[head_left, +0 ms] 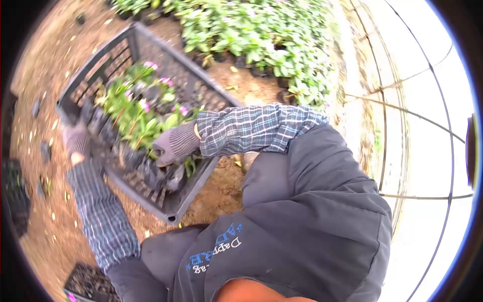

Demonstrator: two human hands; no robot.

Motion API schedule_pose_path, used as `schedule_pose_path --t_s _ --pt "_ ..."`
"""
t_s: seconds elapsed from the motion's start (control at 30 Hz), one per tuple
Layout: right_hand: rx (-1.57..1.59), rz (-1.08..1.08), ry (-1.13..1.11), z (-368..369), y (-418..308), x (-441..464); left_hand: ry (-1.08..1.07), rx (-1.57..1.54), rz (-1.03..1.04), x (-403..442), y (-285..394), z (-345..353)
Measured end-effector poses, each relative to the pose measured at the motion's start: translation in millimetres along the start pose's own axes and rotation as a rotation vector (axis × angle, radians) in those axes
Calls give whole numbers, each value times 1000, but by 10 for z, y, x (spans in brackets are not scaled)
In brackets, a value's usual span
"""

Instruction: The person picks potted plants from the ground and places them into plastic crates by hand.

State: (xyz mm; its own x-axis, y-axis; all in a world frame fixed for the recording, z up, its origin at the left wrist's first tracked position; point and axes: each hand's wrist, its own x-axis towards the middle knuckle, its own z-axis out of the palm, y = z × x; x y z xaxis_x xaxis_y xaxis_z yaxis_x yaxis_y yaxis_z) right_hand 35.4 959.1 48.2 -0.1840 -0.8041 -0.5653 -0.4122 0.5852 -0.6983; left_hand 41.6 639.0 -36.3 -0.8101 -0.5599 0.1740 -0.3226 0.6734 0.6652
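Observation:
A black plastic crate [118,176] sits tilted across my view on the soil. Inside it, pink-flowered seedlings [133,108] in black nursery bags stand in rows along the near left side. My left hand [76,140], in a grey-purple knit glove, is closed over the crate's left rim; its fingers look blurred. Reaching into the crate, my gloved right hand [176,143] has its fingers curled around a black seedling bag [153,171] near the front end. Leaves and the hand itself hide part of that grip.
A dense bed of potted green plants [261,35] lies beyond the crate. At the lower left is another container of dark bags [90,282]. Loose black bags [45,151] and fallen leaves dot the soil. A white sheet with wires [427,151] rises at the right.

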Motion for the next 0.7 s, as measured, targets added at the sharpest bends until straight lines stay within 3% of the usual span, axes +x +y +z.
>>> schedule_pose_path --t_s 0.03,0.07,0.1,0.17,0.27,0.33,0.4,0.43,0.5,0.57,0.63,0.7 --pt "-45 -63 184 -133 85 -167 -65 -5 -244 -71 381 -162" --pt "213 -71 360 -286 118 -468 24 175 -147 377 -833 239" --pt "468 -95 533 -334 169 -804 -26 308 -249 250 -404 -7" --pt "964 -261 825 -305 716 -1320 -69 372 -252 220 -229 -62" --pt "1102 179 1454 202 1960 -1924 -74 499 -343 252 -352 -195" --pt "1092 503 1854 878 2771 -2340 -96 505 -301 283 -372 -242" --pt "1140 823 2229 1535 3532 -2798 -155 471 -422 226 -176 -310" --pt "1140 1129 2199 1975 4104 -3152 -165 486 -418 222 -249 -339" --pt "1549 1049 2252 2129 4286 -3672 -141 459 -385 293 -414 -367" --pt "1650 1112 2242 1837 4216 -3869 -145 502 -427 198 -161 -356" --pt "1754 1175 2221 1705 4174 -3987 -216 274 -422 112 0 -403" --pt "1943 26 1776 1730 4231 -4140 -209 259 -377 81 2 -420"
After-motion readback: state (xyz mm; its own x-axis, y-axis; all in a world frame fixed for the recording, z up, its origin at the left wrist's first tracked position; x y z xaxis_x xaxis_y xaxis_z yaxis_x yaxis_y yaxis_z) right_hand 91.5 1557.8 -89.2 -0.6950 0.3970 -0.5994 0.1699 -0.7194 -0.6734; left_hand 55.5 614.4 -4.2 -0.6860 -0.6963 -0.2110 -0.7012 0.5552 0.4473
